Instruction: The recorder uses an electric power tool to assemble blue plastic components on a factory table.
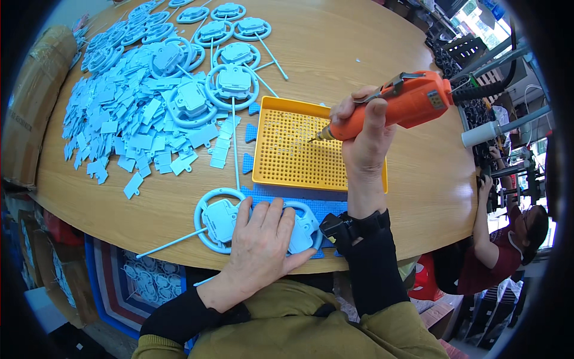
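My right hand (pixel 368 152) is wrapped round an orange electric screwdriver (pixel 412 99). Its bit points down into a yellow tray (pixel 258 157) with rows of small holes, some holding what look like screws. My left hand (pixel 257 245) lies with fingers stretched over two light-blue toy steering wheels, side by side at the table's near edge. The left wheel (pixel 219 220) shows its boxy centre and a thin rod toward the lower left. The right wheel (pixel 306 227) is partly covered by my fingers and thumb. Beneath them is a blue studded mat (pixel 329 208).
A heap of flat light-blue plates (pixel 119 125) covers the table's left side. Several more wheels with rods (pixel 233 82) lie behind it. At the left edge stands a cardboard box (pixel 39 107). A blue crate (pixel 107 281) sits below the table. Another person (pixel 496 251) works at right.
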Motion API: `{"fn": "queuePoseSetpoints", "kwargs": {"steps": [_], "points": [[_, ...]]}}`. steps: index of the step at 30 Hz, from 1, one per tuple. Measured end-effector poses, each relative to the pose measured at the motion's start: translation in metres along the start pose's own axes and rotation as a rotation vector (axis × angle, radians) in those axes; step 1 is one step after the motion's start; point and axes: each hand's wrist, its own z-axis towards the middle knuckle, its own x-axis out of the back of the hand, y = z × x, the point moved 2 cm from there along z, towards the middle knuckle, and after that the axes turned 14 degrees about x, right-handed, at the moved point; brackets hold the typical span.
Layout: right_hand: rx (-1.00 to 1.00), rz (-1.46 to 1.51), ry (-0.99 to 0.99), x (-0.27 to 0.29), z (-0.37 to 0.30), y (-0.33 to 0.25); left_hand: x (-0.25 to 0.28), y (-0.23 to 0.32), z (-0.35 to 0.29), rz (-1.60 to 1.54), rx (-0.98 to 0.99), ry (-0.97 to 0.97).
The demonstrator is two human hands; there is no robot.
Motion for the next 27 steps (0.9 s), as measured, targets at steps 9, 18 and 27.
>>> {"fn": "queuePoseSetpoints", "kwargs": {"steps": [9,18,27], "points": [[-0.028,0.056,-0.085,-0.018,-0.012,-0.093,-0.004,-0.002,-0.001,-0.014,-0.017,0.076],[-0.191,-0.078,-0.197,-0.023,-0.073,-0.107,-0.006,-0.003,-0.004,-0.003,-0.033,0.103],[-0.202,-0.080,-0.227,-0.026,-0.074,-0.107,-0.005,0.002,-0.004,-0.002,-0.021,0.055]]}}
